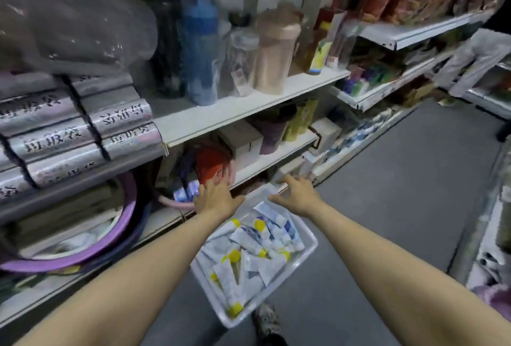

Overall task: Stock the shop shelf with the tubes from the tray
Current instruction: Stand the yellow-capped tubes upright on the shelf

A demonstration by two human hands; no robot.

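Status: both arms are out toward the low shelf [272, 159]. The right hand [296, 193] is empty, with fingers spread and loose over the far rim of the tray [300, 261]. We can't tell if it touches the rim. The left hand [214, 199] has its fingertips in at the shelf edge by the red item [210, 163]. The fingers are foreshortened and blurred, so we can't tell whether it's pinching anything.

The tubes [249, 251], white with yellow caps, are piled loose and criss-crossed in the tray. The tray looks to be on the floor against the shelf base, just ahead of our shoe [266, 318]. It's still well stocked, so we judge the task mostly not done.

Risks from here:
- Shoe and tray are close, so a shift of weight could kick the tray and scatter the tubes.
- The tubes overlap, so pulling one from under the pile probably drags its neighbours over the low rim.
- The shelf is crowded, with the boxes [243, 139] and red item near the front edge. Pushing tubes in blind may knock stock off.
- Tubes are round, so if laid loose at the shelf lip they may roll back out.
- The view is motion-blurred and we're reaching fast, so a mis-grab is likely.
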